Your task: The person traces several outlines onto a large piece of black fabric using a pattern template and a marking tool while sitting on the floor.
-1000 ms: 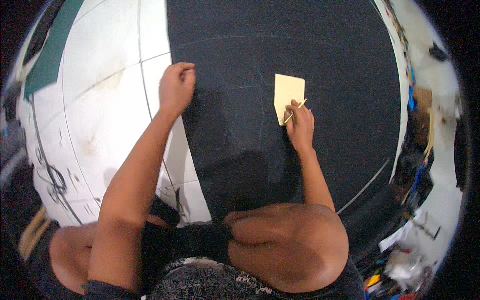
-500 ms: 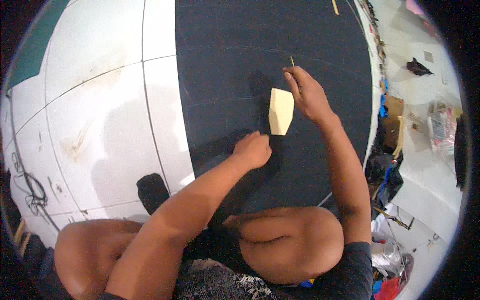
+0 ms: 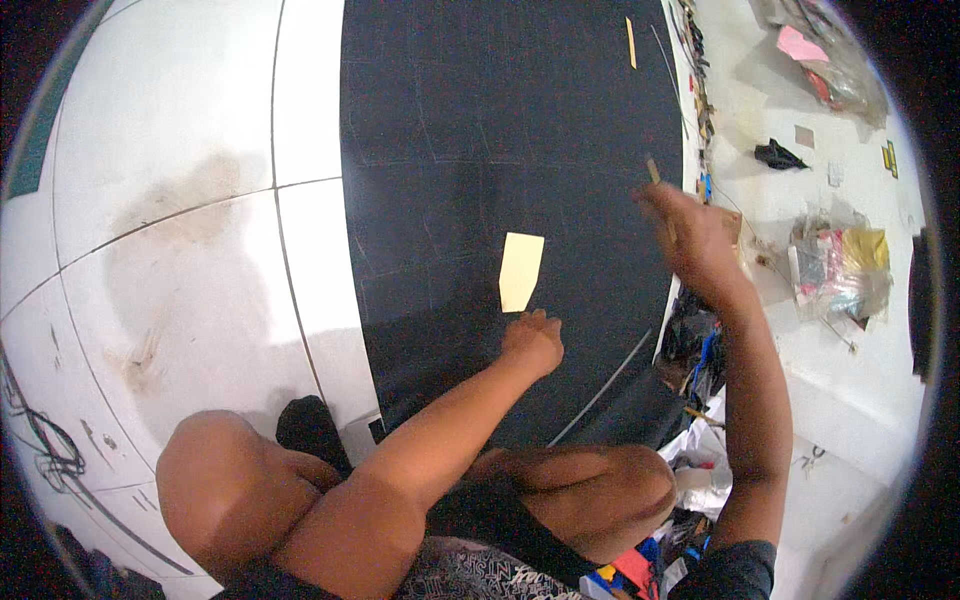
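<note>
Curling the left hand (image 3: 533, 343) loosely, close by the tapered near end of the pale yellow card (image 3: 522, 272), but not showing clearly whether touching it or gripping anything. Pinching a slim stick (image 3: 654, 172) in the right hand (image 3: 695, 245), blurring slightly and pointing it away ahead. Looking thin and flat, so probably handling as a very light piece: fairly stiff across the face, yet likely creasing if squeezed, and perhaps sliding on cloth when nudged. Probably holding best under fingertips spread over the middle, or lifting by a pinch at one long edge, sparing the angled corners. Lying flat just ahead of the left hand's fingers, and well off to the left of the right hand, on the dark cloth (image 3: 430, 120) spreading under and beyond the left hand. Seeing, farther out, a narrow yellow strip (image 3: 631, 43) well ahead of the right hand; finding pale floor tiles (image 3: 200, 330) away to the left of the left hand, and a clear plastic bag (image 3: 838, 265) lying right of the right hand.
</note>
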Demonstrator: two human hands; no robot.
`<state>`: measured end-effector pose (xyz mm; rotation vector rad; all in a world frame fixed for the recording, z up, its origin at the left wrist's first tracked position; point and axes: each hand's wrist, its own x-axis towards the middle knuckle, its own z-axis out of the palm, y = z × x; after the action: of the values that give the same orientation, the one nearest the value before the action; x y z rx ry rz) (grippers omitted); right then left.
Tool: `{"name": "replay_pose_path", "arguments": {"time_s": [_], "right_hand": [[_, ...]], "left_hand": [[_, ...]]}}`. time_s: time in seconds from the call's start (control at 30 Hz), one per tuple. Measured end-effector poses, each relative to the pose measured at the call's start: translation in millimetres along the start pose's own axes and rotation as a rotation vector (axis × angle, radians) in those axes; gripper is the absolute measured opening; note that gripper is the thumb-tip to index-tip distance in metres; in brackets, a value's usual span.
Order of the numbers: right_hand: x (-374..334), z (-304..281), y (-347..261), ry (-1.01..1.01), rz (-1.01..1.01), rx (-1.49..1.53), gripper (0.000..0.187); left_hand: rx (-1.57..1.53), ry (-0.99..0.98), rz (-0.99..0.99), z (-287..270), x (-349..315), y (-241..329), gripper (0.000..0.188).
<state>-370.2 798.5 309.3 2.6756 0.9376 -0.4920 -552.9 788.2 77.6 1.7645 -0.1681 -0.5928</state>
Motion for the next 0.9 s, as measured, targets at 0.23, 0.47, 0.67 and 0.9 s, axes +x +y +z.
{"name": "replay_pose_path", "arguments": {"time_s": [0.23,0.47,0.67,0.9], "right_hand": [[-27,89,14,0.063,0.024,0.212,0.020],[-96,234,132,-0.097,0.295,0.241,0.019],[-106,321,153,0.166,0.210,0.355,0.033],[-93,386,66,0.290,0.074,0.431,0.039]], "left_hand": [[0.222,0.262,0.218,11,5,-25,0.025],[0.625,0.415,0.137,7,30,-49,0.030],[0.732,0.191,0.095,-15,37,-77,0.036],[0.676,0.270,0.222,-20,10,-99,0.048]]}}
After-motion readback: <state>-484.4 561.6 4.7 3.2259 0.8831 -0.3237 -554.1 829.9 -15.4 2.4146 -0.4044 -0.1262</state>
